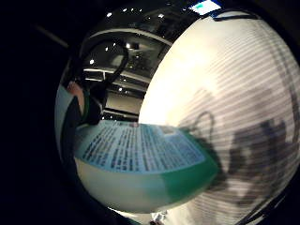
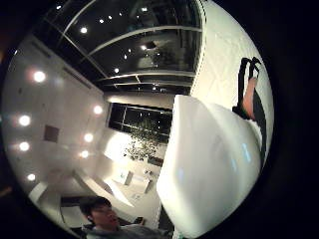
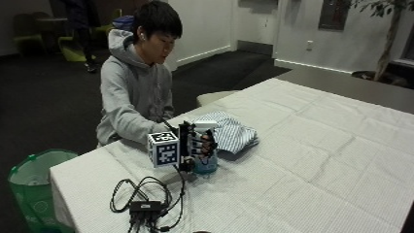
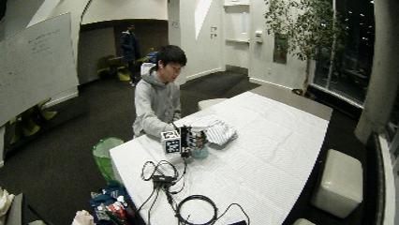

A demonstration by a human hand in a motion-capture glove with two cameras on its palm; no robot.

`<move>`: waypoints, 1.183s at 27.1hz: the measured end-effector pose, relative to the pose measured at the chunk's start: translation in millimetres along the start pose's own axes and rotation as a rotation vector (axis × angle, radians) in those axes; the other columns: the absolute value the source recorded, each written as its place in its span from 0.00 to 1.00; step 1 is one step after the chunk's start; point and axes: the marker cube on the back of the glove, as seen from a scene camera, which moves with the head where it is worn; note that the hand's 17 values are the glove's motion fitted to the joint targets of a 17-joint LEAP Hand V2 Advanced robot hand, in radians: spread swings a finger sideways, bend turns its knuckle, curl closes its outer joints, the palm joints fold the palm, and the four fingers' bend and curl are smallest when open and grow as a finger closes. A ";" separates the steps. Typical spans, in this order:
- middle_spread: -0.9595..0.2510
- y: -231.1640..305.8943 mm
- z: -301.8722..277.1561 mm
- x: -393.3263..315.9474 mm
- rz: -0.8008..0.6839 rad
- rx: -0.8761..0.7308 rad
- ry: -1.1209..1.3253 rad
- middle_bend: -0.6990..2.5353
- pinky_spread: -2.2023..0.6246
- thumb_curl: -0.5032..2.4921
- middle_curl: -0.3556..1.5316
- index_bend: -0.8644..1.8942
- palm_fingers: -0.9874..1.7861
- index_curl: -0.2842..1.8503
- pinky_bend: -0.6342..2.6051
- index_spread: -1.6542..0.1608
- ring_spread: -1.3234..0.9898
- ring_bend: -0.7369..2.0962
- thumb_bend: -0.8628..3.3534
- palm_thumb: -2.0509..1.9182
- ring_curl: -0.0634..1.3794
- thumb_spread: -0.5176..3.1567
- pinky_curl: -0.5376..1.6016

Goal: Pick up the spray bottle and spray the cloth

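In the outside view my gloved right hand (image 3: 195, 141) grips the spray bottle (image 3: 206, 162) around its body. The bottle stands upright with its white head (image 3: 206, 125) on top and its pale blue base at the tablecloth. The folded blue-and-white striped cloth (image 3: 230, 133) lies just behind and beside the bottle. The little finger side palm view is filled by the bottle's printed label with a green band (image 1: 140, 154). The thumb side palm view shows the white bottle head (image 2: 209, 164) close to the palm and a finger (image 2: 248, 97) past it. The wide view shows hand (image 4: 186, 139), bottle (image 4: 200, 151) and cloth (image 4: 218, 131) together.
The table (image 3: 310, 160) has a white cloth cover. A black box with coiled cables (image 3: 146, 204) lies near the front edge, in front of the hand. A green bin (image 3: 32, 179) stands on the floor beside the table. A pale stool (image 3: 216, 97) sits behind the table.
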 end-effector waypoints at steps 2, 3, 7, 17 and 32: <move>0.72 -4.8 2.6 -1.3 -0.021 -0.024 0.015 0.41 0.73 0.36 0.45 0.49 0.84 0.33 0.29 0.80 0.51 0.43 0.20 0.77 0.30 0.28 0.40; 0.72 -7.1 3.7 -2.0 -0.031 -0.035 0.024 0.41 0.72 0.37 0.45 0.49 0.84 0.33 0.29 0.80 0.51 0.43 0.20 0.77 0.31 0.27 0.41; 0.73 -12.9 10.3 -8.5 -0.066 -0.105 0.084 0.41 0.71 0.37 0.45 0.51 0.85 0.35 0.29 0.80 0.50 0.44 0.20 0.77 0.32 0.24 0.41; 0.73 1.1 44.1 -88.2 -0.233 -0.525 0.437 0.43 0.69 0.38 0.46 0.53 0.86 0.37 0.29 0.80 0.50 0.45 0.20 0.76 0.35 0.19 0.43; 0.73 67.0 88.6 -212.2 -0.467 -0.814 0.940 0.43 0.68 0.39 0.46 0.53 0.86 0.38 0.30 0.80 0.50 0.46 0.20 0.76 0.36 0.16 0.45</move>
